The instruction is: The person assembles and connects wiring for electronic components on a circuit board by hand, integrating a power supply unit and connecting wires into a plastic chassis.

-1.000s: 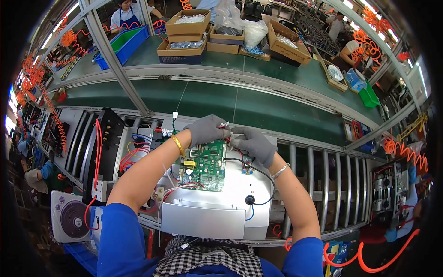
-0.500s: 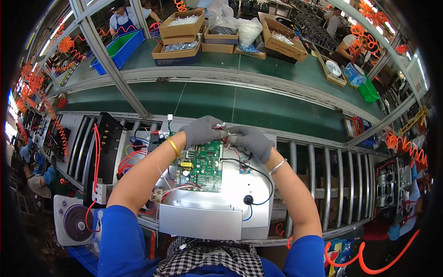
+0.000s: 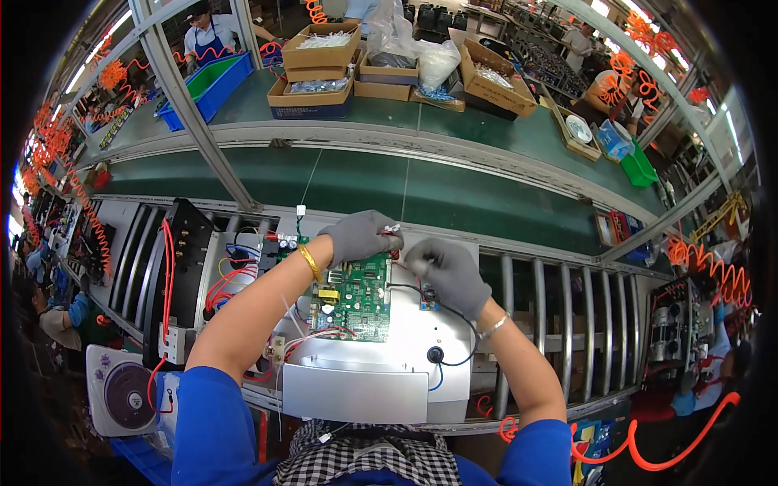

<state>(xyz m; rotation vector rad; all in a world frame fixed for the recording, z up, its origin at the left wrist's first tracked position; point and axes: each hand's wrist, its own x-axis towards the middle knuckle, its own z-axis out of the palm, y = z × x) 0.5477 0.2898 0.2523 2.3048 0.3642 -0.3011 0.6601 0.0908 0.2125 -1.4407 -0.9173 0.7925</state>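
My left hand (image 3: 363, 236), in a grey glove, is closed on a white wire connector (image 3: 393, 230) with red wire beside it, above the top edge of a green circuit board (image 3: 365, 301). My right hand (image 3: 454, 277), also gloved, hangs over the silver metal panel (image 3: 413, 330) to the right of the board. Its fingers are curled together and a little blurred; what they hold, if anything, cannot be made out. A black cable (image 3: 463, 317) runs from the board's right edge, under the right hand, and curves down toward a round black grommet (image 3: 435, 355) in the panel.
The panel lies on a roller conveyor (image 3: 567, 324). To the left stands a black-sided unit with red wires (image 3: 168, 279). Beyond run a green belt (image 3: 348, 178) and a shelf with cardboard boxes (image 3: 312, 97) and a blue bin (image 3: 209, 91). An orange coiled hose (image 3: 640, 454) hangs lower right.
My right hand has moved away from the left, down and to the right. The left hand stays near the board's top edge with the connector. The view has shifted slightly.
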